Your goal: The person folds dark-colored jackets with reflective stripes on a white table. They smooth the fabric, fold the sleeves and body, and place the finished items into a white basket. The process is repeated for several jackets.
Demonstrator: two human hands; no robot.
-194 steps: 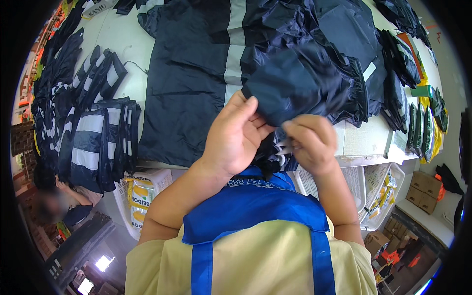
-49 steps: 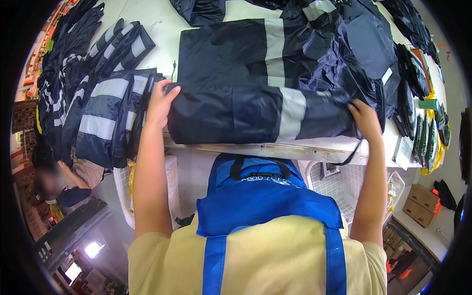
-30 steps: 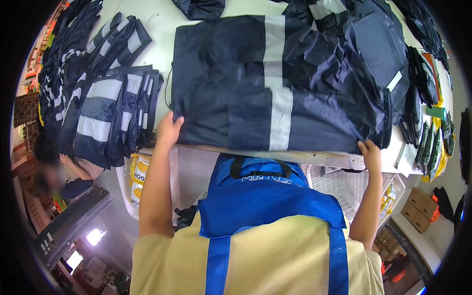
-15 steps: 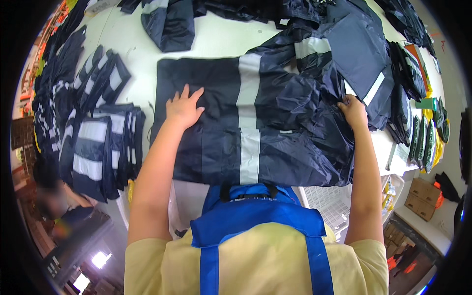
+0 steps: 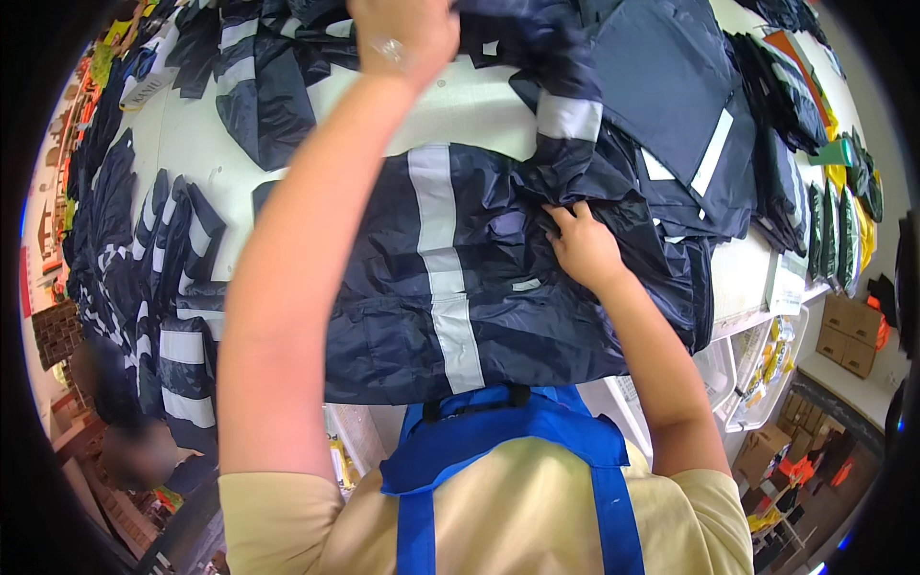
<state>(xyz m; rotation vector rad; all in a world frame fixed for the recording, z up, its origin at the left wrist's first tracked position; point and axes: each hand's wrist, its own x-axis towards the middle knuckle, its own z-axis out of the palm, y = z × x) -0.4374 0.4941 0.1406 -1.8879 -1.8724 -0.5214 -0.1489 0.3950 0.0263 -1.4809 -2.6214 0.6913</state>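
Lying flat across the white tabletop (image 5: 460, 101), a navy rain jacket (image 5: 479, 287) with a grey reflective stripe (image 5: 443, 259) spreads just beyond the person's blue apron bib (image 5: 498, 436). The right hand (image 5: 583, 247) rests on its upper right part, fingers (image 5: 559, 218) curled and pinching a fold of the fabric. The left hand (image 5: 402, 34) is raised at the far edge of the view, closed on a bunch of dark fabric (image 5: 522, 29) that hangs toward the jacket; its raised forearm hides much of the jacket's left half. To the left stand rows of folded navy garments with reflective bands (image 5: 172, 316). More dark folded pieces (image 5: 690, 105) overlap the jacket's right side, and packaged green and yellow items (image 5: 843, 211) line the far right edge
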